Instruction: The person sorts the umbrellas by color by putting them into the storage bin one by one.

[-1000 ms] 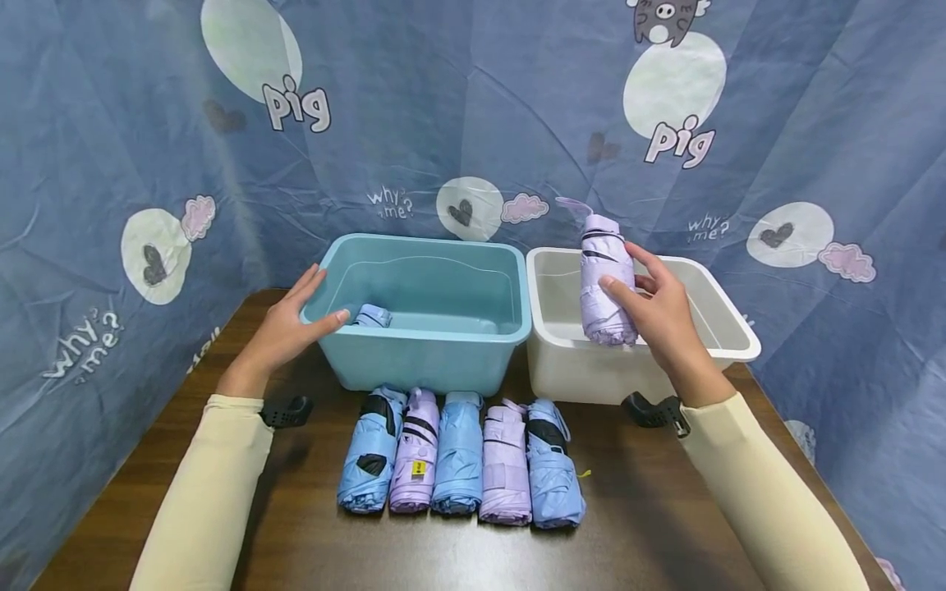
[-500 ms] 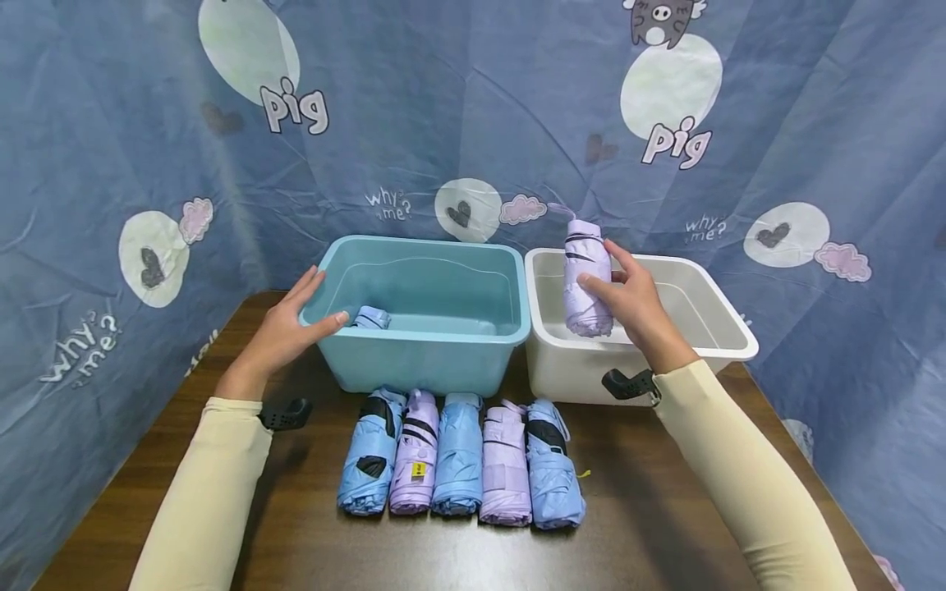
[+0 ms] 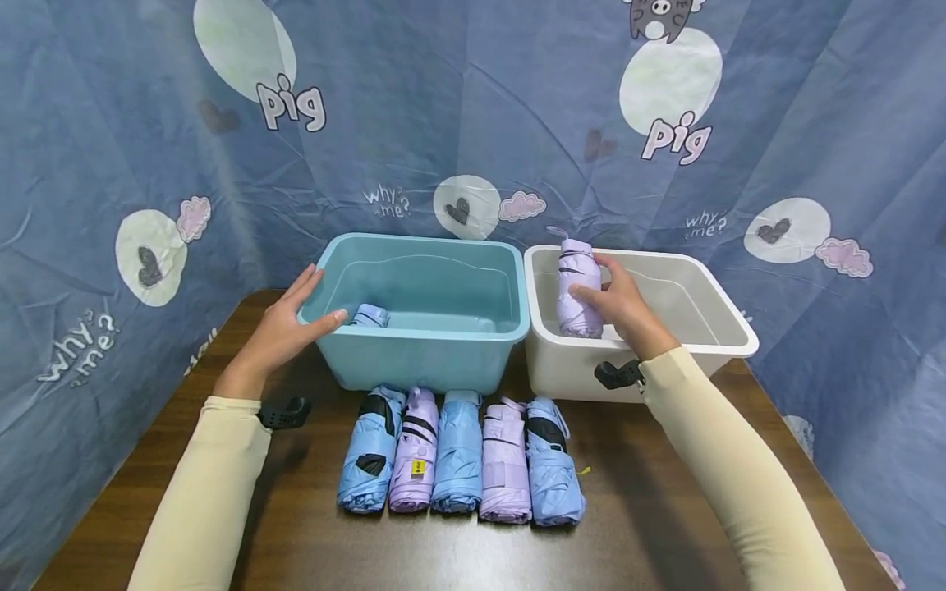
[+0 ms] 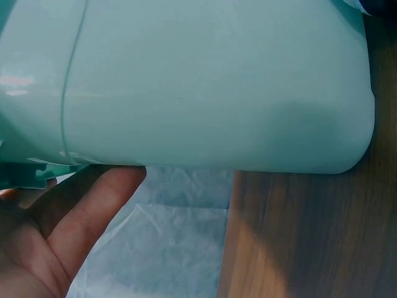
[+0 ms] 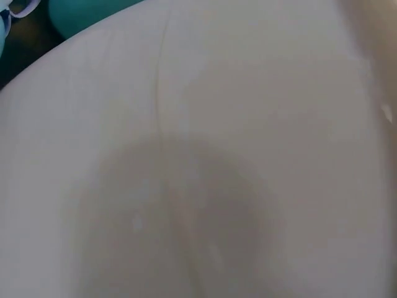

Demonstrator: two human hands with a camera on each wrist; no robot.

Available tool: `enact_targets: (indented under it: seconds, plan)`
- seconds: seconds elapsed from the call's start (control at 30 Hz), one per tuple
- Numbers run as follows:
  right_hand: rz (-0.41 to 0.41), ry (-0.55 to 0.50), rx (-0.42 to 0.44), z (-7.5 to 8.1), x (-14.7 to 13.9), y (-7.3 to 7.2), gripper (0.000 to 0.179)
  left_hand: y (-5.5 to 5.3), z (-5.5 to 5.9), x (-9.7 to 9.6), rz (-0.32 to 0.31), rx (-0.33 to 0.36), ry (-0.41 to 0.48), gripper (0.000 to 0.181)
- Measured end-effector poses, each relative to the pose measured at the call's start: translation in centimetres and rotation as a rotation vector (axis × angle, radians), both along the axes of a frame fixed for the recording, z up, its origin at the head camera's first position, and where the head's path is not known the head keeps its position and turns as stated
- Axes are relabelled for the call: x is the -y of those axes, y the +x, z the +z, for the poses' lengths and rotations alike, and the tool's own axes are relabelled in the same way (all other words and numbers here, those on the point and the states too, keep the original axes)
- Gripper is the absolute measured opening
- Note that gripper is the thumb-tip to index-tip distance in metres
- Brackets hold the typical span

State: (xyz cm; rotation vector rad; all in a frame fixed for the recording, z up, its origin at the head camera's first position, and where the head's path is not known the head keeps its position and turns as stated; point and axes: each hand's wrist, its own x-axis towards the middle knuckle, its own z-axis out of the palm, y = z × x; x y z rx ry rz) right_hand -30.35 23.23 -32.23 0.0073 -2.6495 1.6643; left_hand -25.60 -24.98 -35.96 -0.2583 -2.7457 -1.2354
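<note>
My right hand (image 3: 624, 305) grips a folded light purple umbrella (image 3: 579, 287) by its side, thumb in front. It is upright, its lower end down inside the left part of the white bin (image 3: 727, 355) and its strap loop at the top. My left hand (image 3: 284, 332) rests at the left corner of the teal bin (image 3: 421, 361), fingers fairly straight along the side and thumb at the front rim. In the left wrist view, fingers (image 4: 102, 208) touch the teal wall. A folded blue umbrella (image 3: 370, 315) lies inside the teal bin. The right wrist view shows mostly white bin wall (image 5: 260, 112).
In front of the bins, several folded umbrellas lie side by side on the brown wooden table (image 3: 296, 525), blue ones (image 3: 457, 455) alternating with purple ones (image 3: 506, 468). The bins stand next to each other. A blue printed curtain (image 3: 473, 107) hangs right behind them.
My right hand has moved left and down with the purple umbrella, whose lower end has gone from over the front rim to inside the white bin. My left hand stays put.
</note>
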Motion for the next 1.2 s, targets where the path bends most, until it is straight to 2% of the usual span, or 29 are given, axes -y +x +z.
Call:
enact_targets:
  seconds: [0.6,0.87,1.07,1.2]
  plan:
    - [0.069,0.056,0.158,-0.6,0.1,-0.5,0.073,0.0,0.4,-0.1,0.002,0.001,-0.004,0.090]
    - [0.090,0.179,0.241,-0.9,0.1,-0.6,0.077,-0.1,0.3,-0.2,0.001,0.010,-0.006,0.091]
    - [0.114,0.282,0.237,-1.1,-0.3,-0.7,0.076,-0.2,0.4,-0.4,-0.007,0.018,-0.007,0.090]
    - [0.127,0.317,0.269,-1.2,-0.1,-0.7,0.075,-0.1,0.3,-0.2,-0.010,0.028,-0.010,0.089]
